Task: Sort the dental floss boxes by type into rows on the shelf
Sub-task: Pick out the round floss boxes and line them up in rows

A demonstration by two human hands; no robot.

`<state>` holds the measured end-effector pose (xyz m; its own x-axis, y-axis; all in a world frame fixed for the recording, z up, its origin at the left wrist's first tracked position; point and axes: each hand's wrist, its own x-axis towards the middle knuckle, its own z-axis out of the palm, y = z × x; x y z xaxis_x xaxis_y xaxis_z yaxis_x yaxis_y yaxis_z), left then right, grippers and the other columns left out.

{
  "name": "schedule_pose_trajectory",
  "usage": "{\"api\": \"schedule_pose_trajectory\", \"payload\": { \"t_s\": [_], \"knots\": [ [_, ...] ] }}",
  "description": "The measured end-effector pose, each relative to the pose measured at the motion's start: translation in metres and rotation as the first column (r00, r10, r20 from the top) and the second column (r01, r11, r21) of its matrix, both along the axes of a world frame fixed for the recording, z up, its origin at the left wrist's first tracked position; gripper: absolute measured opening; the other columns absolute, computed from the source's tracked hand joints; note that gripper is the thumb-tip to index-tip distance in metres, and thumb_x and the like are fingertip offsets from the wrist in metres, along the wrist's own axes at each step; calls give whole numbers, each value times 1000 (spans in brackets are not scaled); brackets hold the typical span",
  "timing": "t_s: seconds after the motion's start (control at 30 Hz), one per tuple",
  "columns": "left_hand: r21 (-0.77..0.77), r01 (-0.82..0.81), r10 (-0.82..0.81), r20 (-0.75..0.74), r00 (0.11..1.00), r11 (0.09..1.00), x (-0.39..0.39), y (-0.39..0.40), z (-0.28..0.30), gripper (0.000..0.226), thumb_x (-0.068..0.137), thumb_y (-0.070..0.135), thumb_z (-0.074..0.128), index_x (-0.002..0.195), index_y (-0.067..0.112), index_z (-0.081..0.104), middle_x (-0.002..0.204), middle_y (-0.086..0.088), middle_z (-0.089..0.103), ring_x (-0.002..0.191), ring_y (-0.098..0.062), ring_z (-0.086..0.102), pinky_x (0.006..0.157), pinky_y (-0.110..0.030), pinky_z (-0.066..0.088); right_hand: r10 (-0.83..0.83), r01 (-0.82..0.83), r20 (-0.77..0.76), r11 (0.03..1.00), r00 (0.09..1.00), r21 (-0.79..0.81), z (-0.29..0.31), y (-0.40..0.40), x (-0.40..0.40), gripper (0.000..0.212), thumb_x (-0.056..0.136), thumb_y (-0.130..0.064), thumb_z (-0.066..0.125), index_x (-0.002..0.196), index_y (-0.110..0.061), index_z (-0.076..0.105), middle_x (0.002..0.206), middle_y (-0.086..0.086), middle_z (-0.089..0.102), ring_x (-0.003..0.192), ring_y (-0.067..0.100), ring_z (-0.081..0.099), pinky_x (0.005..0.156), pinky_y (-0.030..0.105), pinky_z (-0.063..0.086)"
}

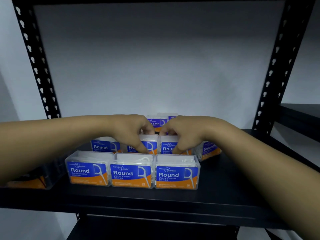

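Hands [155,135] gripping two half-hidden Round boxes [159,146], rear boxes [161,121] obscured

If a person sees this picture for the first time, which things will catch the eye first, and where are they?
First come the two hands meeting at the centre: the left hand and the right hand each grip a box in the second row. Next is the neat front row of three blue-and-orange Round boxes on the black shelf. A purple Smooth box sits tilted at the right end of the second row.
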<state>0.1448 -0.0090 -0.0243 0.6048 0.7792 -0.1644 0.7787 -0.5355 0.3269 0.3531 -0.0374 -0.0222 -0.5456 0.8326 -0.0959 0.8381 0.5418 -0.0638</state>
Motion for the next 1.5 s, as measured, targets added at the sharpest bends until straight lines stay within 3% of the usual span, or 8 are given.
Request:
{"api": "schedule_pose_trajectory", "payload": {
  "t_s": [0.13,0.37,0.6,0.8,0.97,1.17,1.3,1.5],
  "knots": [
    [31,-1,-1,40,999,1000,-35,-1,18,50,75,36,87,120,32,67,115,19,73,107,-6,70,89,-29,61,-3,2,-32,1000,999,-18,-1,0,2,44,85,-36,77,126,-31,60,118,-8,69,101,11,67,92,36,56],
    [13,-42,40,103,994,999,-80,3,0,38,79,22,87,114,26,74,110,14,78,103,-9,74,97,-41,58,-18,10,-77,995,997,-95,-1,0,-3,40,90,-27,74,127,-28,59,120,-9,70,101,10,68,86,32,57],
    [-34,-76,81,191,978,997,-78,4,-7,41,80,15,84,119,19,71,114,6,78,105,-12,74,99,-43,58,-68,56,-85,990,994,-131,-3,-5,-10,44,94,-35,69,134,-30,52,128,-8,64,107,11,66,88,31,56],
    [-133,-85,118,263,958,987,-70,-9,-1,63,67,56,75,119,20,71,115,5,78,108,-16,73,99,-45,57,-123,93,-147,977,981,-193,-2,-16,-23,45,104,-51,42,141,-28,51,141,-6,58,127,15,56,100,34,49],
    [-114,-117,143,257,956,987,-72,-16,-2,28,93,34,65,117,20,73,115,8,77,109,-13,72,102,-42,55,-134,115,-102,978,986,-176,2,-25,-31,54,106,-53,29,156,-31,36,160,-9,40,145,14,37,118,36,30],
    [-167,-109,151,262,953,980,-78,-24,-2,27,102,29,56,120,18,73,117,6,76,113,-14,70,97,-33,56,-117,115,-5,983,993,-145,7,-38,-35,52,110,-45,25,160,-30,27,167,-11,25,153,11,22,122,31,17],
    [-141,-83,119,272,955,987,-76,-34,-3,25,102,26,56,117,17,74,114,5,78,107,-14,72,82,-20,57,-154,153,6,977,988,-151,8,-48,-36,52,109,-46,26,158,-30,32,164,-11,30,151,12,25,119,29,19],
    [-108,-96,126,324,938,990,-72,-39,-5,23,100,24,61,113,13,77,112,-1,78,108,-19,72,84,-23,57,-236,227,-41,961,971,-155,4,-57,-42,54,107,-52,30,154,-28,39,162,-5,38,142,16,42,118,38,34]
  ]
}}
